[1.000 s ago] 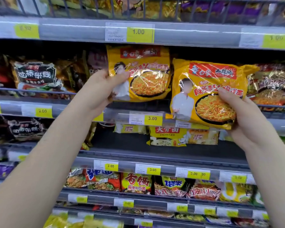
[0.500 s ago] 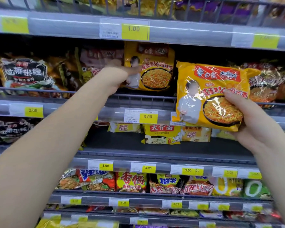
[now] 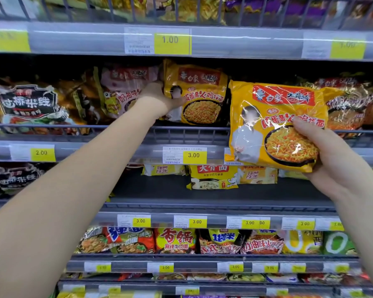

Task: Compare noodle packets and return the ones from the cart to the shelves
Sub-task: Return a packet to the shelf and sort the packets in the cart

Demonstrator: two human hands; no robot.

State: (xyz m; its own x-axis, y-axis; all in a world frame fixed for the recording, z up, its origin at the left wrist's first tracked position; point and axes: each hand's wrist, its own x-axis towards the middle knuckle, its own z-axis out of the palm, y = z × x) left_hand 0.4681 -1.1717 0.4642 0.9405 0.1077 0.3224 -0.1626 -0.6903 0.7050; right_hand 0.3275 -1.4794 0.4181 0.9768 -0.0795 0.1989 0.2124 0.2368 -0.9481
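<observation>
Two matching yellow noodle packets are in view. One yellow packet stands upright inside the second shelf, behind its wire rail. My left hand reaches into that shelf and grips the packet's left edge, thumb across its front. The other yellow packet is out in front of the shelf at the right. My right hand holds it from below and the right side, thumb pressed on its face.
Pink packets and dark packets flank the left hand; gold packets stand behind the right one. Lower shelves hold more noodle packets. Yellow price tags line each shelf edge. The top shelf overhangs.
My left hand has pushed its yellow packet from in front of the shelf back into the second shelf. The right hand's packet has barely shifted.
</observation>
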